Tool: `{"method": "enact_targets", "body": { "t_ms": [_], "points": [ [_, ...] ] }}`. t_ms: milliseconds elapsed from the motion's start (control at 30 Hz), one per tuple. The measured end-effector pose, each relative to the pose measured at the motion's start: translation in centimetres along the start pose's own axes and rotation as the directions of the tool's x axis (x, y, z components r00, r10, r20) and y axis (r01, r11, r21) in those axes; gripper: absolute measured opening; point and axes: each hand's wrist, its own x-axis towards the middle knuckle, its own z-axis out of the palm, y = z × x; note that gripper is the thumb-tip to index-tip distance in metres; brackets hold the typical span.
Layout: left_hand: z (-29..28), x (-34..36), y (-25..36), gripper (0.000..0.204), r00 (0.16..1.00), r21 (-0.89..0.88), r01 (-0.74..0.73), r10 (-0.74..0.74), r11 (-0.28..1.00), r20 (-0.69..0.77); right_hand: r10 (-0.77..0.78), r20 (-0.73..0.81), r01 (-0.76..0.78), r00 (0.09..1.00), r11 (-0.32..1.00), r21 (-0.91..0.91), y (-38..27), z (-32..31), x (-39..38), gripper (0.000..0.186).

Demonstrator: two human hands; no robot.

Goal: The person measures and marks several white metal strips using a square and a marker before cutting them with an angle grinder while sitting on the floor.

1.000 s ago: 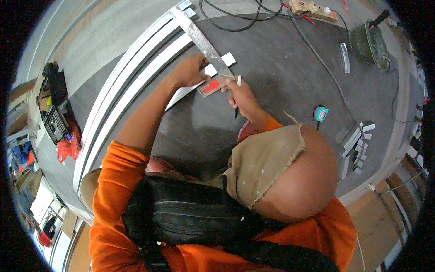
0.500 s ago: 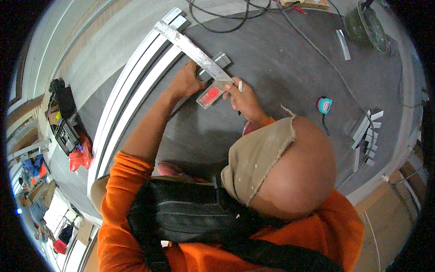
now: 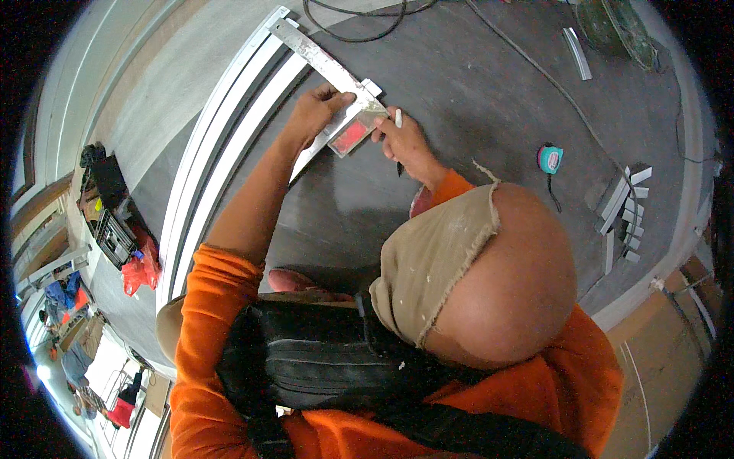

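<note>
metal square (image 3: 325,65) laid across a white strip (image 3: 307,162)

my left hand (image 3: 313,116) was half curled, its thumb at the edge of the square's blade; whether its fingers had hold of the strip i cannot tell. my right hand (image 3: 410,147) was closed around a slim marker (image 3: 398,118), white end up, its fingertips at the near right corner of the square. the square lay slantwise over the strip, its red-patched stock toward me and its far left end over the long white profiles (image 3: 229,155). on the dark floor (image 3: 474,115) to the right sat a teal tape measure (image 3: 550,158), with short pale offcuts (image 3: 616,201) right of it and a dark bucket (image 3: 604,30) at the far right
</note>
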Motion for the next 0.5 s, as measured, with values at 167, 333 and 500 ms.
{"method": "enact_targets", "body": {
  "t_ms": [167,333,500],
  "points": [
    [0.1,1.9,-0.8,0.029,0.987,-0.029,0.034,-0.038,0.999,-0.156,-0.009,0.022,0.007,1.0,0.996,0.085,0.0,0.0,1.0,0.025],
    [0.5,2.1,0.4,0.031,0.985,-0.035,0.062,-0.067,0.997,-0.159,0.024,-0.011,-0.023,1.0,0.994,0.109,0.4,0.2,0.9,0.028],
    [0.2,1.9,0.4,0.035,0.981,0.014,0.092,-0.088,0.996,-0.175,0.0,-0.031,0.004,1.0,0.993,0.114,0.8,0.4,0.8,0.029]
  ]
}}
